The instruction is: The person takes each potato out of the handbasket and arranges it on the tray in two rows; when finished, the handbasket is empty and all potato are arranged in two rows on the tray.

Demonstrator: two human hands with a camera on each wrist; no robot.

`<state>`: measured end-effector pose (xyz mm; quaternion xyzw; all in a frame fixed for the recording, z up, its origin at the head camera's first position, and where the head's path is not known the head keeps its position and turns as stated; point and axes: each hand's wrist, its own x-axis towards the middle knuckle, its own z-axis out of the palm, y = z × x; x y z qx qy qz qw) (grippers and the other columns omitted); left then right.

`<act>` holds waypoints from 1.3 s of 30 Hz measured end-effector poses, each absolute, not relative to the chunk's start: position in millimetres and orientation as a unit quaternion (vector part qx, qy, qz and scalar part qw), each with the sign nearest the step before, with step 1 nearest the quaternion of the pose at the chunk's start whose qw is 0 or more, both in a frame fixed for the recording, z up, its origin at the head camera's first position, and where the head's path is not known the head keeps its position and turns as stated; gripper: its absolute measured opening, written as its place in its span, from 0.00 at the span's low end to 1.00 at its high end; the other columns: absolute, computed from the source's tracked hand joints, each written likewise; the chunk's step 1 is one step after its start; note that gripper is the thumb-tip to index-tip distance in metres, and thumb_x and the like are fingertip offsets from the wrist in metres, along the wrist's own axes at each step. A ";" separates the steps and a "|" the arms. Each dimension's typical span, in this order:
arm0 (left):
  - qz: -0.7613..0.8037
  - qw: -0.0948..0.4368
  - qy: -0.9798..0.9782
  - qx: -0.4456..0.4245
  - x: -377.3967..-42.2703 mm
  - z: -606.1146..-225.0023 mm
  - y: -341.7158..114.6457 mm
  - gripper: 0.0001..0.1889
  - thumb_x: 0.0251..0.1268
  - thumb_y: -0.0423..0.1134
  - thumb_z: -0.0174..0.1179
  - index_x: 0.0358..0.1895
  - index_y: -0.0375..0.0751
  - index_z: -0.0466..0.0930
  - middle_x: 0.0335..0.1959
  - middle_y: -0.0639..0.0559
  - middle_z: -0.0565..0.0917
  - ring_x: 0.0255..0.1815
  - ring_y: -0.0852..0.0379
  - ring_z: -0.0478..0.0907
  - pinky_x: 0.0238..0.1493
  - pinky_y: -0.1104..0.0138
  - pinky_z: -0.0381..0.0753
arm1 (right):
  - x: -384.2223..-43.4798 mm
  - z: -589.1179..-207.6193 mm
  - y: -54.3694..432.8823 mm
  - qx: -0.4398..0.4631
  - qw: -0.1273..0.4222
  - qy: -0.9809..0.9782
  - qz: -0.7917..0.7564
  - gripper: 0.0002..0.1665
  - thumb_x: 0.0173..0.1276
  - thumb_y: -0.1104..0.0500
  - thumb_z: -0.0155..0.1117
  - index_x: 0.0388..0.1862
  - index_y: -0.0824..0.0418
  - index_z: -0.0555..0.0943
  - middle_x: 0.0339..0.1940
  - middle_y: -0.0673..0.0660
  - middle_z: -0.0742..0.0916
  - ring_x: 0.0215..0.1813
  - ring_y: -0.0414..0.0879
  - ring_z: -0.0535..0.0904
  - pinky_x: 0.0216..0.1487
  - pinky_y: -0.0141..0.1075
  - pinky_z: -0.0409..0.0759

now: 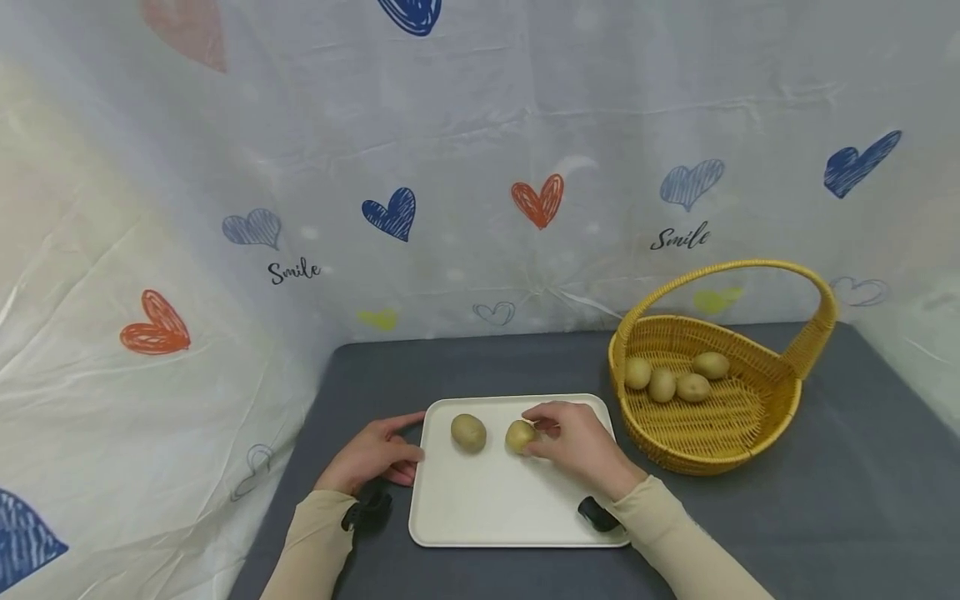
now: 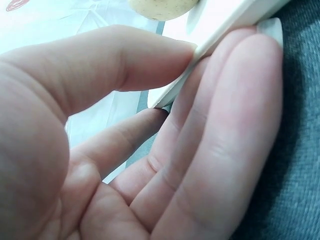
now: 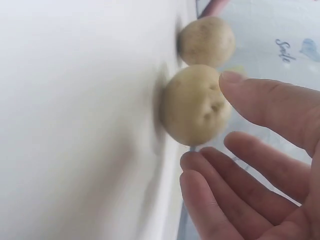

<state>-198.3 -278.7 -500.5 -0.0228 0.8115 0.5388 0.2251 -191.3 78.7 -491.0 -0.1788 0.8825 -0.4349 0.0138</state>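
A white rectangular tray [image 1: 495,508] lies on the table with two potatoes on it. My left hand [image 1: 375,454] is at the tray's left edge. In the left wrist view, its thumb [image 2: 165,62] presses the rim from above while bent fingers [image 2: 235,100] lie against the side and underside, pinching the edge. The left potato [image 1: 468,432] sits apart from both hands. My right hand [image 1: 581,442] is beside the other potato [image 1: 519,436]. In the right wrist view that potato [image 3: 195,105] rests on the tray, with the thumb close to it and the fingers loosely spread around it.
To the right stands a yellow woven basket [image 1: 750,417] with a tall arched handle [image 1: 735,265]; several potatoes [image 1: 662,385] lie in it. A dark grey cloth [image 1: 847,500] covers the table. Behind hangs a pale curtain [image 1: 465,108] printed with hearts.
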 end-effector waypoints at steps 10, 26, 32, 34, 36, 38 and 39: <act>0.540 0.229 0.810 -0.019 -196.8 -499.4 -281.7 0.43 0.67 0.38 0.74 0.85 0.47 0.66 0.30 0.43 0.90 0.27 0.54 0.90 0.37 0.56 0.95 | -172.3 -452.5 124.1 -0.167 0.022 0.880 -0.445 0.24 0.67 0.54 0.81 0.61 0.55 0.89 0.59 0.58 0.92 0.57 0.54 0.91 0.60 0.45 0.91; 0.540 0.229 0.810 -0.017 -198.9 -502.4 -282.0 0.44 0.66 0.37 0.75 0.85 0.46 0.66 0.29 0.44 0.90 0.27 0.55 0.89 0.36 0.57 0.95 | -196.3 -408.8 240.5 -0.150 0.009 0.925 -0.350 0.28 0.70 0.48 0.79 0.65 0.59 0.88 0.58 0.59 0.93 0.54 0.51 0.92 0.54 0.46 0.92; 0.542 0.232 0.807 -0.018 -198.6 -502.2 -283.8 0.44 0.66 0.37 0.75 0.85 0.46 0.65 0.30 0.44 0.91 0.28 0.55 0.90 0.36 0.57 0.95 | -232.0 -418.0 253.5 -0.139 0.024 0.931 -0.337 0.29 0.71 0.50 0.78 0.67 0.60 0.86 0.61 0.60 0.91 0.60 0.57 0.89 0.61 0.56 0.89; 0.545 0.234 0.805 -0.017 -198.8 -501.8 -283.5 0.44 0.66 0.37 0.75 0.85 0.46 0.65 0.30 0.44 0.91 0.28 0.55 0.90 0.37 0.57 0.95 | -240.5 -423.1 254.5 -0.141 0.025 0.934 -0.329 0.28 0.70 0.53 0.78 0.67 0.60 0.86 0.61 0.61 0.91 0.62 0.59 0.88 0.63 0.58 0.87; 0.546 0.234 0.804 -0.017 -199.1 -501.9 -283.0 0.44 0.66 0.37 0.75 0.85 0.46 0.65 0.30 0.44 0.91 0.28 0.55 0.90 0.37 0.58 0.95 | -247.3 -427.8 254.7 -0.144 0.026 0.935 -0.323 0.28 0.69 0.56 0.77 0.67 0.61 0.86 0.62 0.63 0.91 0.63 0.62 0.87 0.65 0.60 0.85; 0.548 0.234 0.803 -0.015 -199.1 -501.8 -282.2 0.44 0.67 0.37 0.75 0.85 0.46 0.65 0.30 0.44 0.91 0.28 0.55 0.90 0.37 0.58 0.95 | -252.9 -431.7 254.8 -0.145 0.030 0.935 -0.321 0.29 0.68 0.57 0.78 0.67 0.62 0.86 0.62 0.64 0.90 0.65 0.64 0.86 0.67 0.62 0.84; 0.548 0.234 0.803 -0.015 -199.3 -501.8 -281.8 0.44 0.67 0.37 0.75 0.85 0.46 0.65 0.30 0.44 0.91 0.28 0.55 0.90 0.37 0.58 0.95 | -255.6 -433.7 254.9 -0.147 0.032 0.935 -0.320 0.29 0.68 0.57 0.78 0.67 0.63 0.86 0.63 0.65 0.90 0.65 0.65 0.86 0.67 0.63 0.83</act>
